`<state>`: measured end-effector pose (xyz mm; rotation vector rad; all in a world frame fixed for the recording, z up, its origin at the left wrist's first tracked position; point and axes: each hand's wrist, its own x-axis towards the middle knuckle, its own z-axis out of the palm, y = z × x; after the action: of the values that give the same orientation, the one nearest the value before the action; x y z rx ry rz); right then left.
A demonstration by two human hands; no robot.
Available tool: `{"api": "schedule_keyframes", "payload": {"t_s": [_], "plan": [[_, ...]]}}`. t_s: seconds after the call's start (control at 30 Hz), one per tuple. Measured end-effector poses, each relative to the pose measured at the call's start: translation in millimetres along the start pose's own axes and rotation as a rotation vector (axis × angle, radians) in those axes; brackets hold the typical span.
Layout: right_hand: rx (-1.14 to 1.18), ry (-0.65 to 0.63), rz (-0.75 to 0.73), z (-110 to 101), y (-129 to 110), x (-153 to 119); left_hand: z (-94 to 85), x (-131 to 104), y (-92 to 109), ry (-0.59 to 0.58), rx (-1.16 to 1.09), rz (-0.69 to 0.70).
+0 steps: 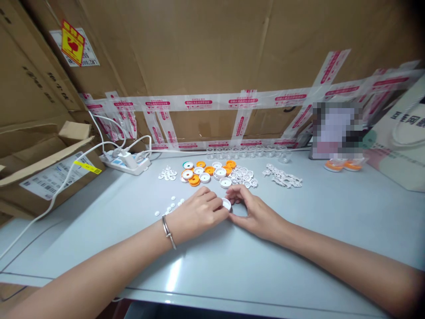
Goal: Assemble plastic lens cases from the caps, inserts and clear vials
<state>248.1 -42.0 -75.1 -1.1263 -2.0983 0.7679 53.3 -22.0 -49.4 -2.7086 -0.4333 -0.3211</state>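
Note:
A white round cap (227,204) is held between my two hands just above the grey table. My left hand (203,208), with a silver bangle at the wrist, has its fingers bunched at the cap's left side; their tips are partly hidden. From the right, my right hand (251,210) curves thumb and fingers around the cap's edge. Just beyond lie orange caps (209,170) and white caps (226,182), some stacked. Small white discs (169,209) are scattered left of my left hand, partly covered by it.
White small parts (168,173) and lacy white pieces (282,176) lie in piles. Clear cups (235,153) line the back. Two orange-based items (352,165) stand right, near a paper bag (398,146). A power strip (128,163) with cables and an open carton (43,166) are left.

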Motion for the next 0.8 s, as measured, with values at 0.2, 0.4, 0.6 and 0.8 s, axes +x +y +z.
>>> {"api": "schedule_keyframes", "payload": {"t_s": [0.2, 0.4, 0.6, 0.8], "plan": [[-0.006, -0.003, -0.027, 1, 1, -1, -2.7, 4, 11, 0.033, 0.080, -0.021], [-0.017, -0.014, -0.035, 0, 1, 0, -2.2, 3, 2, -0.001, 0.005, 0.040], [-0.003, -0.020, -0.029, -1, -2, 2, -4.4, 1, -12, -0.049, -0.086, 0.114], [-0.015, 0.001, -0.016, 1, -3, 2, 2.0, 0, -4, -0.009, -0.050, 0.039]]}}
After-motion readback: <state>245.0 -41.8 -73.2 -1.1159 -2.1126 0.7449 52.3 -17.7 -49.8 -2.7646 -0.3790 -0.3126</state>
